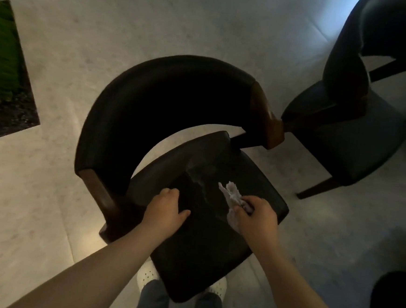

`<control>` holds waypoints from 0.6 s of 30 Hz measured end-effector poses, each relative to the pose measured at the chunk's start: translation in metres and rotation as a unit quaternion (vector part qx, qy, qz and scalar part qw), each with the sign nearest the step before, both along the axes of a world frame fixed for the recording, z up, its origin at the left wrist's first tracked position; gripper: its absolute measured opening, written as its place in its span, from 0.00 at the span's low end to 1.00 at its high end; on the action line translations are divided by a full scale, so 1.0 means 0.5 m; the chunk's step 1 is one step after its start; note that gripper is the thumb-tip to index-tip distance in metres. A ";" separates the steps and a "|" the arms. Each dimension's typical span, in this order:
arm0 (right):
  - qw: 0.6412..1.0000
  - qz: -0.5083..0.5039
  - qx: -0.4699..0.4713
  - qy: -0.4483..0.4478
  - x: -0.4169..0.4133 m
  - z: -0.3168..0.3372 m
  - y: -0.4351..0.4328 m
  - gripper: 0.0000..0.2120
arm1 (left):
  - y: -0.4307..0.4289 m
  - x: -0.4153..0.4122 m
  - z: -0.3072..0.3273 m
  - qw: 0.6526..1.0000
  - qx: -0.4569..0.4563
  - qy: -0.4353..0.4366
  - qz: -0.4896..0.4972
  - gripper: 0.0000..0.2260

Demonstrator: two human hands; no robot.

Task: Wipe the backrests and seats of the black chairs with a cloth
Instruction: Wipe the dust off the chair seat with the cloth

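Observation:
A black chair with a curved backrest and a padded seat stands right below me. My right hand grips a crumpled pale cloth and holds it against the right side of the seat. A faint damp streak shows on the seat just beyond the cloth. My left hand rests on the left part of the seat with its fingers curled down over the surface and nothing in it.
A second black chair stands close at the right, nearly touching the first chair's wooden arm end. A green planter bed lies in the pale floor at the left. A dark round object sits at the lower right. My feet are under the seat's front.

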State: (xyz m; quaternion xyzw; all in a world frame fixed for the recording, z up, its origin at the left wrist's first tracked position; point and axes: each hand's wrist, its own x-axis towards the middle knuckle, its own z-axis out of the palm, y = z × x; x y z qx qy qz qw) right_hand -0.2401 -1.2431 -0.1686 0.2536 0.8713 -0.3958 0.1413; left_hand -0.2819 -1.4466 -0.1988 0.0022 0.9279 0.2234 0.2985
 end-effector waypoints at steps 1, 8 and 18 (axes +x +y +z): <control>1.000 0.003 0.004 0.006 -0.012 -0.019 0.005 0.09 | 0.007 -0.007 -0.024 1.000 -0.005 0.002 0.009 0.23; 0.998 0.061 0.013 0.022 -0.104 -0.154 0.046 0.12 | 0.035 -0.065 -0.186 0.998 -0.007 0.002 0.061 0.29; 0.989 0.110 0.036 0.088 -0.264 -0.324 0.087 0.13 | 0.037 -0.158 -0.387 0.991 -0.121 -0.016 0.057 0.55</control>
